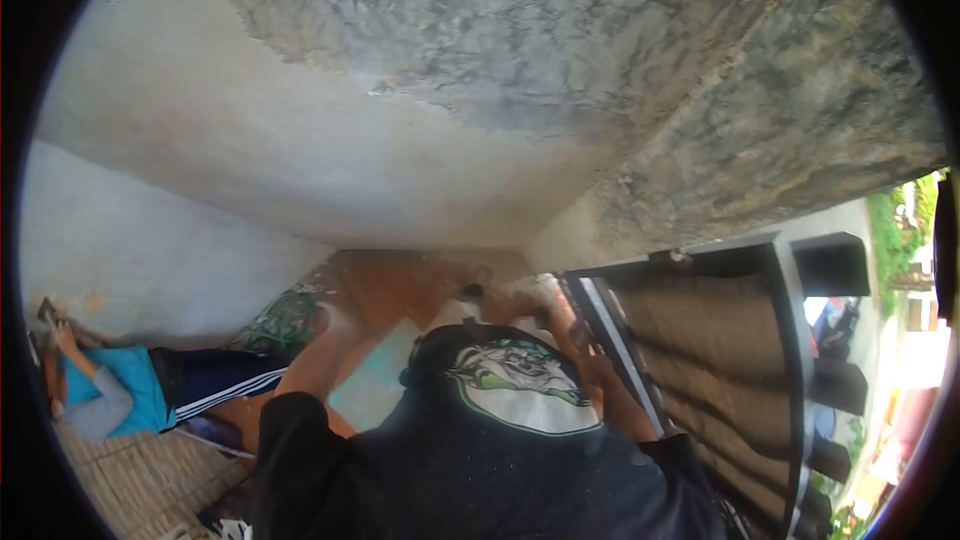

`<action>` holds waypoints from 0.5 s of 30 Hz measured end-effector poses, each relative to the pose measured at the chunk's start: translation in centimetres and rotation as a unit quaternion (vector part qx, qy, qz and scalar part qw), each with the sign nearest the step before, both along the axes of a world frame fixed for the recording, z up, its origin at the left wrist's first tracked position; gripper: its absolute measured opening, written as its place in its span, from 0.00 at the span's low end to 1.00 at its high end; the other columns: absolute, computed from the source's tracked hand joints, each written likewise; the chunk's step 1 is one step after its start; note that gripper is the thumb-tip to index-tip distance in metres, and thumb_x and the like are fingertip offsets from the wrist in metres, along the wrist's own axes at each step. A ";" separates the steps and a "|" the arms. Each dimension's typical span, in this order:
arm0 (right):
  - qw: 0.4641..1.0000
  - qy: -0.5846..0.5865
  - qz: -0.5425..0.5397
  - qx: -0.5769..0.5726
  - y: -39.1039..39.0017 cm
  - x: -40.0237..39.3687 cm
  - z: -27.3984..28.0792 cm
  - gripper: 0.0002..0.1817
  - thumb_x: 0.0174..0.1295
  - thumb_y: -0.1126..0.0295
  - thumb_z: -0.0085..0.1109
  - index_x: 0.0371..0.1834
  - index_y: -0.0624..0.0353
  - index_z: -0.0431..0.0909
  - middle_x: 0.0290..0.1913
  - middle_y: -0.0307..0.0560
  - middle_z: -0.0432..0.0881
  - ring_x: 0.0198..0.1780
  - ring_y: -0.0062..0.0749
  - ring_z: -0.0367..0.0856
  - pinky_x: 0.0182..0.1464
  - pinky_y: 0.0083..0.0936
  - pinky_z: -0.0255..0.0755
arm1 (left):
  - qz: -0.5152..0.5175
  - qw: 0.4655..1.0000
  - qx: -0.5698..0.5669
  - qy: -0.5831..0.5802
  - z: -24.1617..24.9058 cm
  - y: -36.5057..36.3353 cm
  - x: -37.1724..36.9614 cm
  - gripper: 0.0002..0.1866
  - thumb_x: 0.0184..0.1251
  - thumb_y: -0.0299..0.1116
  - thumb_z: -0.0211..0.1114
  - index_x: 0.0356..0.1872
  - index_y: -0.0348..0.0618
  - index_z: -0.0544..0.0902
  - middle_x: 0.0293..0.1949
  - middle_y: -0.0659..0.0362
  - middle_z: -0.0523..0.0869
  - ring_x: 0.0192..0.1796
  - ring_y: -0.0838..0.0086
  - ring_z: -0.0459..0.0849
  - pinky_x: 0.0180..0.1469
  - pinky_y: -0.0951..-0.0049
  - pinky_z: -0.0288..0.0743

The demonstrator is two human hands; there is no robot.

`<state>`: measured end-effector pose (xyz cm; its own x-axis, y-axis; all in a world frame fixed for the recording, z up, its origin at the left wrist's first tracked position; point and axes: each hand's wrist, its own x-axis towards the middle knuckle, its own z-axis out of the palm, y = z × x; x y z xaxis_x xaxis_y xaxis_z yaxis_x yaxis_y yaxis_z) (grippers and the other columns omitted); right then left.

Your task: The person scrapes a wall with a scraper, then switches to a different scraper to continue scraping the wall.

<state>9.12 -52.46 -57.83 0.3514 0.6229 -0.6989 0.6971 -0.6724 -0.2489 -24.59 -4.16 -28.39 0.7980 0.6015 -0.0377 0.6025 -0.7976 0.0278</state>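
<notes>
Both hands [510,302] low by the floor, grip too blurred to tell.

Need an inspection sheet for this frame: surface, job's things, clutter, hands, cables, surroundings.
surface: rough plastered wall, mottled grey over a beige patch; it meets a reddish-brown area near the hands.
job's things: a whitish blur by the hands; too blurred to identify.
clutter: green bundle on the left; woven mat at lower left.
hands: left hand and right hand are both stretched forward to the corner and motion-blurred; grip cannot be told.
cables: nothing seen.
surroundings: dark slatted gate right of the arms; another person in a blue top and striped dark trousers at far left; greenery beyond the gate.
</notes>
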 end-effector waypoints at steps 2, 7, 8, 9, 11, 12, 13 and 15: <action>0.994 -0.088 0.031 0.052 0.5 2.8 -1.3 0.21 0.61 0.59 0.61 0.58 0.51 0.78 0.39 0.58 0.85 0.40 0.49 0.85 0.42 0.43 0.78 | 0.110 0.989 -0.098 0.032 -6.3 0.5 -2.9 0.33 0.63 0.41 0.66 0.68 0.41 0.71 0.60 0.43 0.80 0.60 0.51 0.79 0.60 0.52 0.74; 0.825 0.130 -0.547 0.056 9.9 -3.7 18.0 0.23 0.64 0.54 0.60 0.51 0.64 0.80 0.42 0.57 0.85 0.43 0.43 0.85 0.44 0.37 0.76 | 0.335 0.854 -0.343 0.204 -22.7 -12.0 -19.4 0.34 0.71 0.49 0.59 0.71 0.39 0.66 0.66 0.39 0.73 0.67 0.49 0.73 0.65 0.51 0.70; 0.825 0.106 -0.546 0.100 10.3 -4.5 18.7 0.27 0.66 0.50 0.59 0.50 0.68 0.80 0.42 0.57 0.84 0.40 0.41 0.85 0.41 0.35 0.76 | 0.376 0.810 -0.384 0.237 -25.3 -10.7 -19.3 0.34 0.72 0.51 0.57 0.71 0.38 0.65 0.68 0.39 0.71 0.69 0.49 0.72 0.66 0.51 0.69; 0.867 0.042 -0.482 0.115 9.7 -5.4 17.6 0.28 0.68 0.48 0.56 0.52 0.67 0.79 0.40 0.57 0.84 0.32 0.39 0.84 0.29 0.34 0.75 | 0.251 0.833 -0.443 0.216 -24.6 -7.5 -16.5 0.35 0.71 0.51 0.57 0.71 0.38 0.66 0.68 0.39 0.72 0.69 0.49 0.72 0.66 0.53 0.69; 0.852 0.040 -0.514 0.088 9.4 -7.2 16.9 0.28 0.68 0.48 0.54 0.50 0.67 0.78 0.34 0.55 0.83 0.26 0.37 0.81 0.25 0.33 0.73 | 0.156 0.819 -0.491 0.254 -25.2 -1.6 -9.8 0.35 0.69 0.52 0.56 0.69 0.38 0.67 0.67 0.40 0.74 0.69 0.50 0.73 0.66 0.54 0.69; 0.845 0.048 -0.530 0.056 8.9 -8.2 16.7 0.27 0.69 0.48 0.53 0.47 0.68 0.77 0.28 0.53 0.82 0.19 0.34 0.79 0.21 0.32 0.71 | 0.181 0.853 -0.439 0.218 -23.4 -0.8 -5.8 0.33 0.69 0.52 0.57 0.67 0.38 0.70 0.64 0.41 0.76 0.66 0.50 0.75 0.65 0.54 0.69; 0.848 0.096 -0.521 0.025 8.5 -9.2 17.1 0.27 0.70 0.50 0.47 0.56 0.65 0.77 0.42 0.59 0.84 0.28 0.41 0.83 0.23 0.33 0.74 | 0.162 0.860 -0.458 0.156 -22.6 0.9 -2.3 0.31 0.70 0.52 0.57 0.64 0.37 0.73 0.63 0.41 0.78 0.65 0.49 0.76 0.64 0.54 0.69; 0.836 0.106 -0.538 0.020 7.5 -11.6 17.0 0.26 0.70 0.51 0.46 0.56 0.64 0.77 0.40 0.58 0.84 0.28 0.41 0.82 0.23 0.32 0.73 | 0.132 0.874 -0.463 0.070 -16.5 2.6 4.4 0.27 0.72 0.50 0.56 0.60 0.36 0.76 0.59 0.40 0.80 0.64 0.48 0.77 0.63 0.55 0.70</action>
<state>-2.43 -44.95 -40.81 0.5939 0.0517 -0.8029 -0.3678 -0.8701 -0.3281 -20.22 -1.56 -44.84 0.5847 0.4237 -0.6918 0.8112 -0.3063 0.4981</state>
